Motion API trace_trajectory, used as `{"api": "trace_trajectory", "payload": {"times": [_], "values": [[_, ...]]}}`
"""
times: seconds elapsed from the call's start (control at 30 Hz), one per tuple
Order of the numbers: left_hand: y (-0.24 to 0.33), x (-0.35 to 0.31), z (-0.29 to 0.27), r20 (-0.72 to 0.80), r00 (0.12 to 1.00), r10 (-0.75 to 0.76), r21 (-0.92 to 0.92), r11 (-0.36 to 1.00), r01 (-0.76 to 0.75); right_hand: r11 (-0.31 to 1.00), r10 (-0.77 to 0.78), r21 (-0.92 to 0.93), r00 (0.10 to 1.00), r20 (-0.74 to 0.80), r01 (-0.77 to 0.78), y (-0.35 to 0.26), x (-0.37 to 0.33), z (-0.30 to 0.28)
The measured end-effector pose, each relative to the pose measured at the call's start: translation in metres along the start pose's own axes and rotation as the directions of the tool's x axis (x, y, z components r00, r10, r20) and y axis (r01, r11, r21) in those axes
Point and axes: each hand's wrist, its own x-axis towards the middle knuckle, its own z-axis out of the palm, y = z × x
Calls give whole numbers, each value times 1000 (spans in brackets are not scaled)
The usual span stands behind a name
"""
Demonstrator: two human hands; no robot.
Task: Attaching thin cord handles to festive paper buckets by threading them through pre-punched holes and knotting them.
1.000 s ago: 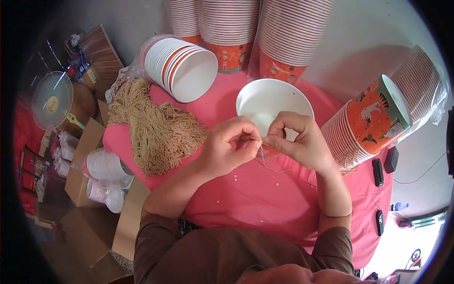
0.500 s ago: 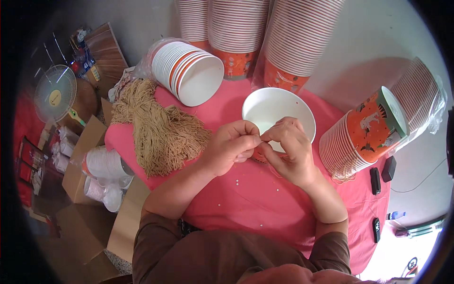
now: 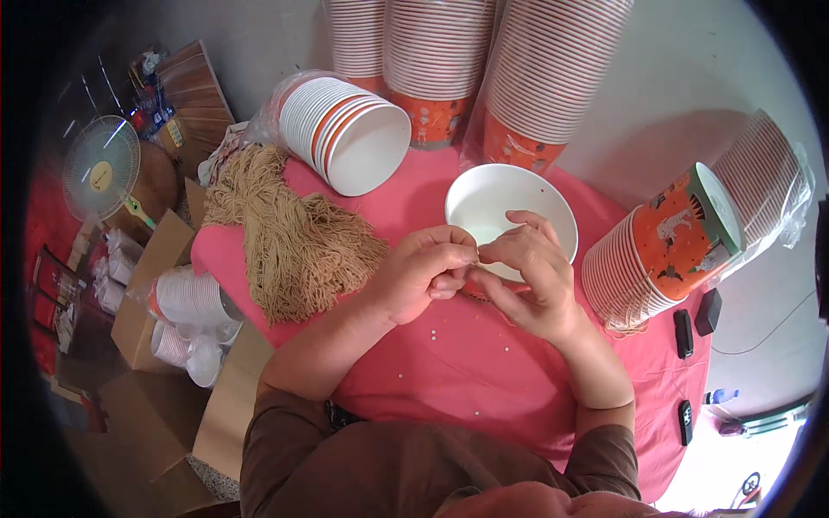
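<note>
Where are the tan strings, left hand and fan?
Tan strings (image 3: 306, 255): head view, on the middle of the bundle.
Left hand (image 3: 419, 272): head view, on the back of the hand.
Fan (image 3: 101, 176): head view, on its yellow centre.

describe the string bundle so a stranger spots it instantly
Find the pink-covered table and look left of the left hand. Next to the tipped bucket stack lies the string bundle, a shaggy tan heap unlike that neatly nested stack.
</note>
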Motion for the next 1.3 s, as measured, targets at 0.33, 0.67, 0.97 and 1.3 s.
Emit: {"api": "trace_trajectory", "payload": {"times": [0.33,0.67,0.97,1.3], "values": [[-3,1,-5,25,999,31,-66,997,-30,1000,-3,14,1000,8,3,2,0,-3],[-9,0,-5,8,981,195,144,970,-195,992,100,80,995,-15,-98,6,-2,-5],[-6,-3,3,-2,952,307,313,904,-291,995,91,33,996,-13,-91,7,-1,-7],[-5,1,3,-50,927,373,444,839,-314,983,-2,-183,1000,1,2,12,0,-13]]}}
